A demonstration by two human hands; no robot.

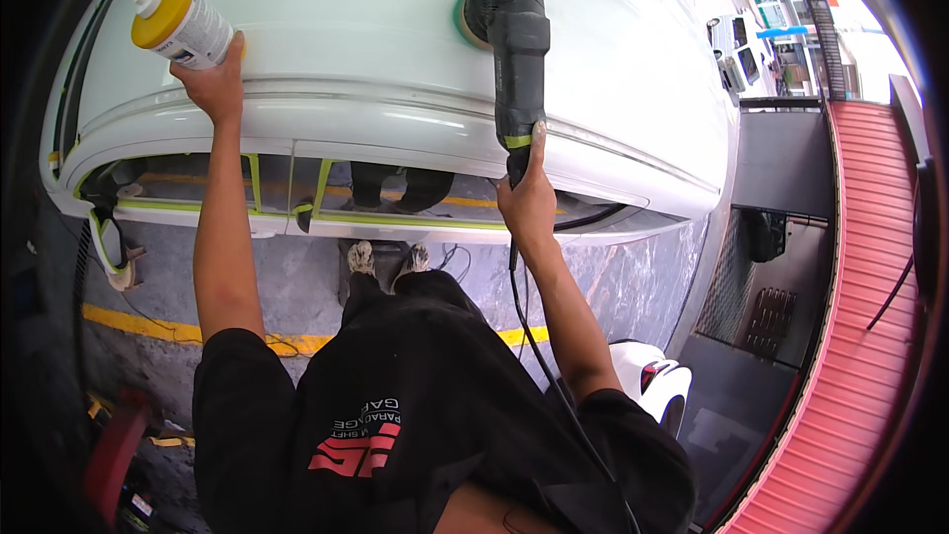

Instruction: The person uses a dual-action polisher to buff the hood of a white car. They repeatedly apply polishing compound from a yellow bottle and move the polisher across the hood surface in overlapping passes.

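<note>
My left hand (216,87) is closed around a white and yellow bottle (203,33), held over the car roof with its white cap tilted up to the left. My right hand (531,196) grips the rear end of a black car polisher (519,49), with one finger stretched along its body. The polisher's round pad, green at its edge (463,22), meets or hovers just over the white car roof (356,30); I cannot tell which. A black power cord (529,321) runs from the tool down past my right arm.
Yellow-green masking tape (405,221) lines the car's side windows. A taped side mirror (111,242) juts out at the left. My feet (388,257) stand on a dark support beside the car. Behind me are a white vehicle (652,386) and a yellow floor line (148,324).
</note>
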